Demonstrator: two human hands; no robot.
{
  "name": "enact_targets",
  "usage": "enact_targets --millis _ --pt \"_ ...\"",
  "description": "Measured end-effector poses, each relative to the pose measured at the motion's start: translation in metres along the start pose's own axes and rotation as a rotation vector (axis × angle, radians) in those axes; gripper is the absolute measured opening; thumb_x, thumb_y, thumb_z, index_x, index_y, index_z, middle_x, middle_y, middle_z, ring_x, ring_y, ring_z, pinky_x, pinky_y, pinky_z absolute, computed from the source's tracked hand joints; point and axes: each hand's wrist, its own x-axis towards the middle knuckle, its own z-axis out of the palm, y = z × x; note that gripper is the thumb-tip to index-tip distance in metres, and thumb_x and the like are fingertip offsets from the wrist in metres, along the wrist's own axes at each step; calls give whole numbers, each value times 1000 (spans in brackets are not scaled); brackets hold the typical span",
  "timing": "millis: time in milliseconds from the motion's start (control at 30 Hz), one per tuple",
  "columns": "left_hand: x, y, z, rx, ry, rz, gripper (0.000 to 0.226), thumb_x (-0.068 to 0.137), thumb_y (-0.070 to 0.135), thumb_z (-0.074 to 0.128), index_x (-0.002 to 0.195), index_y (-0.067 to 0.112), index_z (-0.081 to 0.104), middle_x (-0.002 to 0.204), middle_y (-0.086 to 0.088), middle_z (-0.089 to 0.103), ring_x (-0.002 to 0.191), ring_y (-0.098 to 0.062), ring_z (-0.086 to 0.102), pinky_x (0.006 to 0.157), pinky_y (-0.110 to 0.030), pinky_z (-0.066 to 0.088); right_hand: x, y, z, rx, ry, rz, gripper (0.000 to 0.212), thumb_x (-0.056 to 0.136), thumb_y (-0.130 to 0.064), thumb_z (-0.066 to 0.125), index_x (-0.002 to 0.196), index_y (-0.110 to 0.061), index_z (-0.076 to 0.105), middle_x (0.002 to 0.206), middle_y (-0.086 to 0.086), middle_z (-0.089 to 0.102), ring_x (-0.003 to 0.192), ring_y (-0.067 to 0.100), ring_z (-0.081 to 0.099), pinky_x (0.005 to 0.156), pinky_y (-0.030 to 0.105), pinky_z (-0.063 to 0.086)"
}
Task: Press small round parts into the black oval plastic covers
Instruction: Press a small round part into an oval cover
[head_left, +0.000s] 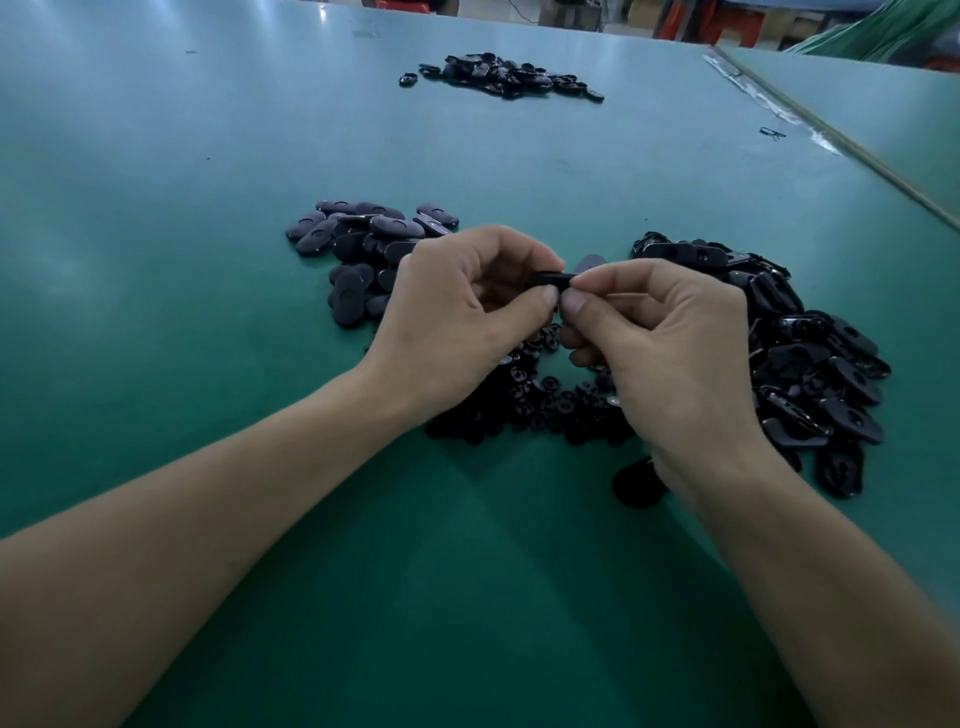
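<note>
Far left on the green tabletop (156, 260): a heap of matte oval covers (363, 249), smooth faces up, apart from the work. Probably the finished stock; I cannot confirm that from here.

Left hand (462, 312): raised above the tabletop, grip narrow, thumb and forefinger pinching the left end of one black oval cover (553, 279). The cover is edge-on to me, carried between the two hands and clear of every heap.

Well beyond the hands: a far heap (509, 75) of black parts, not in play.

Directly below the hands: a scatter of small round parts (545, 400), lying against one another.

Right hand (665, 353): grip narrow as well, thumb and forefinger closed on the right end of the same cover. The two thumb tips nearly meet. Whether a round part sits under the fingers is hidden; I cannot tell.

Right: a large heap of glossy oval covers (810, 364), many hollow side up. One lone cover (636, 483) lies just beside the right wrist.

Step in hand, as I judge it: seating a round part into this cover. The next move calls for a firm, square squeeze so the part goes in flush and not tilted. After that, set the cover on the left heap and take a fresh cover and round part.
</note>
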Motion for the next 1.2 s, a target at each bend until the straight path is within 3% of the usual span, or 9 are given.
enact_targets --millis 200,433,633,833,967,1100,1200 --pt "-1 -2 0 28 -32 31 21 83 1 71 97 16 69 87 -1 74 78 -11 70 76 -24 56 2 -1 -5 154 -78 57 18 86 1 73 78 -14 67 62 1 70 57 11 65 57 20 52" --pt "-3 -2 2 152 16 117 25 83 9 72 96 30 68 83 12 73 76 -4 71 71 -17 54 3 -1 -5 -19 -48 -36 19 87 -4 74 79 -21 72 67 0 73 60 13 69 61 23 53" --pt "-2 -2 1 161 98 112 28 83 7 76 93 32 68 85 12 74 79 -6 73 77 -25 60 1 0 0 -87 -38 -87 24 88 -2 70 87 -25 75 76 -4 76 69 11 73 69 26 57" --pt "-1 -2 0 136 121 94 17 84 5 76 96 16 72 86 5 75 78 -9 73 76 -26 59 1 1 1 -78 -65 -92 23 88 -5 70 99 -24 78 86 -11 77 77 7 72 79 30 59" --pt "-1 -2 -1 196 100 77 19 84 8 75 94 23 71 84 12 74 76 -4 71 74 -22 57 3 3 -1 -102 -98 -67 23 88 -4 70 99 -23 78 83 -9 76 73 8 71 76 29 58" --pt "-1 -2 0 194 54 49 21 84 13 73 94 31 69 83 10 74 76 -6 71 76 -28 59 4 3 -6 -202 -35 -126 25 87 -7 71 92 -31 75 80 -9 74 73 8 69 75 30 57" --pt "-2 -1 0 120 32 29 20 84 13 72 94 30 69 82 7 75 74 -11 72 73 -30 60 4 3 -7 -264 -32 -148 25 87 -14 74 101 -34 70 86 -13 69 77 2 67 78 26 57"
